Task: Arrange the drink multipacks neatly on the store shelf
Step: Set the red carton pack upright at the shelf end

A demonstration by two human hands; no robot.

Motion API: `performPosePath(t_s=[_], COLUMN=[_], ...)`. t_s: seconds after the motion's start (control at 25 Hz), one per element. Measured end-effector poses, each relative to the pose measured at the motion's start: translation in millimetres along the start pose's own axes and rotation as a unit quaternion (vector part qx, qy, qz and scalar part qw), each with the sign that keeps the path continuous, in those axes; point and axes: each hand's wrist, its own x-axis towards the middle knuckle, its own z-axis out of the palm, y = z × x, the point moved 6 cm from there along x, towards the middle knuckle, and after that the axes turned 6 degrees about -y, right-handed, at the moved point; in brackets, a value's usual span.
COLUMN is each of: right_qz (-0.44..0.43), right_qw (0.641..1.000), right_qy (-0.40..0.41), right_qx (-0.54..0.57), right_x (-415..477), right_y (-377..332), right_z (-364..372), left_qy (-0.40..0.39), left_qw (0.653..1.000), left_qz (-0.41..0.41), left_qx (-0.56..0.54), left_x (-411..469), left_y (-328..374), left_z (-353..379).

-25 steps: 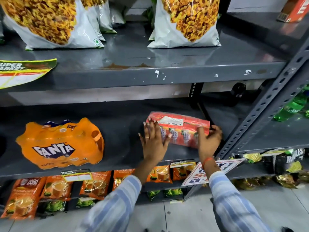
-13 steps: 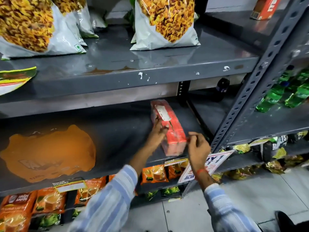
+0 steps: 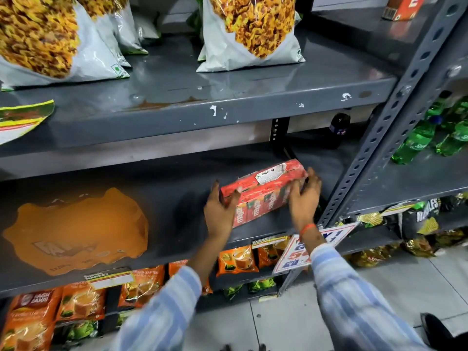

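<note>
A red shrink-wrapped multipack of small drink cartons lies on the middle grey shelf, its long side running from front left to back right. My left hand presses against its left end, fingers spread. At the pack's right end my right hand is pressed against it, fingers spread too. Far to the left on the same shelf lies an orange multipack of bottles, blurred.
Snack bags stand on the shelf above. Orange tea packets hang below the middle shelf, next to a price sign. A slotted upright post rises right of the pack; green bottles lie beyond it.
The red pack has been turned from pointing away from me to lying slanted across the shelf. Both hands have shifted to its two ends.
</note>
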Motion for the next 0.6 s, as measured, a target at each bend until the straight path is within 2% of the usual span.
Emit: performPosePath(t_s=[0.04,0.12,0.2,0.4,0.6], right_qz=[0.030,0.066,0.058,0.061,0.048], right_qw=[0.998,0.994,0.997,0.995,0.991], right_qy=[-0.033,-0.080,-0.055,0.043,0.064], right_qx=[-0.036,-0.039,-0.020,0.065,0.104], right_x=[13.9,24.3,21.7,-3.3,-25.4], right_y=[8.4,22.5,29.6,43.3,47.8], right_z=[-0.5,4.4,3.1,-5.4,-12.0], left_qy=[0.016,0.019,0.019,-0.009,-0.029], left_qw=[1.000,0.999,0.998,0.999,0.999], left_qz=[0.006,0.011,0.010,0.049,0.044], left_qx=[-0.018,-0.045,-0.060,-0.009,-0.008], left_x=[-22.4,-41.2,-38.9,-47.9,-57.5], left_y=[-11.7,-24.7,-26.9,-21.3,-35.2], left_z=[4.1,11.4,8.5,-3.8,-4.5])
